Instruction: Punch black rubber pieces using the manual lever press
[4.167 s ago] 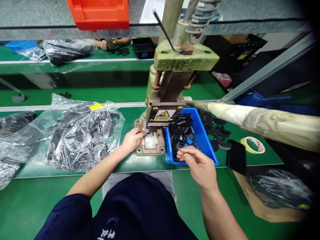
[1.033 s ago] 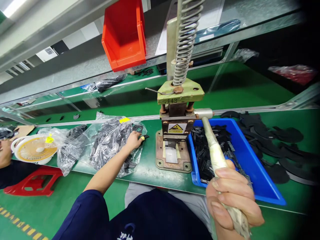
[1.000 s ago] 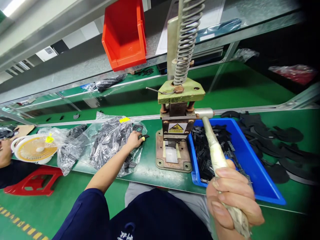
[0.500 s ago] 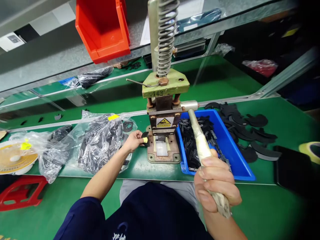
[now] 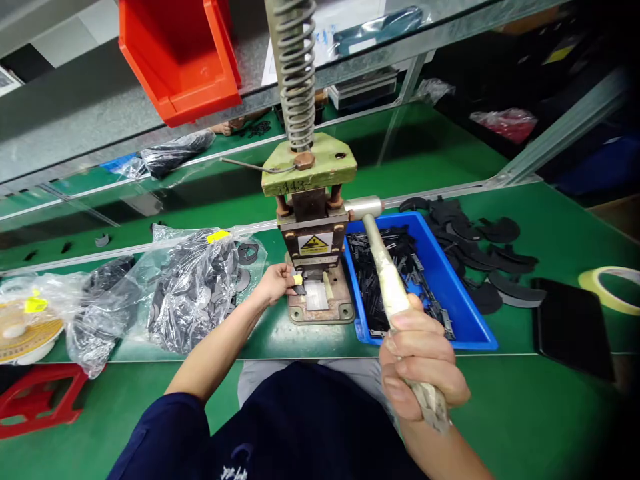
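My right hand (image 5: 423, 360) is wrapped round the tape-covered lever (image 5: 390, 277) of a hand press (image 5: 316, 233), which stands upright on the bench. My left hand (image 5: 279, 283) pinches a small dark curved piece (image 5: 299, 289) at the left side of the press base (image 5: 325, 319). Yellow wrapping (image 5: 298, 279) covers a fingertip of that hand. The piece reaches under the press head, beside a light metal plate (image 5: 316, 295); its far end is partly hidden.
Right of the press, a blue tray (image 5: 440, 267) holds many black parts. Black curved pieces (image 5: 500, 230), a dark flat device (image 5: 570, 327) and a tape roll (image 5: 613, 287) lie farther right. Plastic bags of parts (image 5: 193, 293) lie left. An orange bin (image 5: 180, 60) hangs above.
My left hand has brought the dark curved piece rightward, in under the press head. My right hand keeps its grip on the lever. The whole view has shifted slightly.
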Action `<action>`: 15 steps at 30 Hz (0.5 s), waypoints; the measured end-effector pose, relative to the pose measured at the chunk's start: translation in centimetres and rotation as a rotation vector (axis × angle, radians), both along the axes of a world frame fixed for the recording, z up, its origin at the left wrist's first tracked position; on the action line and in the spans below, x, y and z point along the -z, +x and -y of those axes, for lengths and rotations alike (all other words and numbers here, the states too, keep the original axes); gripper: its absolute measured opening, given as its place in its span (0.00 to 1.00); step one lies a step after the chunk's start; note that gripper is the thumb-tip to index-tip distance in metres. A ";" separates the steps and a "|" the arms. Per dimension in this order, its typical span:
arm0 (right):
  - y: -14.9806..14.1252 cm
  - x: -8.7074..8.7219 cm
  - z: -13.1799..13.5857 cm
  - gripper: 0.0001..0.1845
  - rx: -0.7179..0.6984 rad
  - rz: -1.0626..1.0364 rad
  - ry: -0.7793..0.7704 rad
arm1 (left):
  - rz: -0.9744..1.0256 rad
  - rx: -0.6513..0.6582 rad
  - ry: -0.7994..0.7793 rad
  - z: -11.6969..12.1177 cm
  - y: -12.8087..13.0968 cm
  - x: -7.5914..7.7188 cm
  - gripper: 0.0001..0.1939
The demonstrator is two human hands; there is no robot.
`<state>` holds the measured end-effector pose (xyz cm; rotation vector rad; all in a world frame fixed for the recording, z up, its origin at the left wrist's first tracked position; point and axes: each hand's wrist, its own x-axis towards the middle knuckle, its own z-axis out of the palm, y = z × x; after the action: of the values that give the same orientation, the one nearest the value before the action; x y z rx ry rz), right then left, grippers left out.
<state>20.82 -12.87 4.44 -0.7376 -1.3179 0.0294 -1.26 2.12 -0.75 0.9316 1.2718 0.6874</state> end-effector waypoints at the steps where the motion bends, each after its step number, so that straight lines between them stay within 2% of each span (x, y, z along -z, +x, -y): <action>1: 0.0 0.0 0.0 0.06 -0.005 -0.001 0.011 | -0.003 -0.003 -0.011 0.0 -0.1 0.1 0.20; 7: -0.6 -0.3 -0.4 0.04 -0.007 -0.050 0.045 | -0.003 -0.075 -0.125 0.2 0.2 0.2 0.16; 10: -0.9 -0.5 -0.4 0.03 0.008 -0.092 0.058 | -0.025 -0.096 -0.192 0.5 0.6 -0.1 0.14; 15: -0.5 -0.6 -0.1 0.05 -0.031 -0.044 0.009 | -0.076 -0.183 -0.300 0.8 1.2 -0.9 0.11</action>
<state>20.30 -12.80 5.04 -0.7054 -1.2864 0.0641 -0.08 1.31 0.15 0.6053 1.4931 0.5852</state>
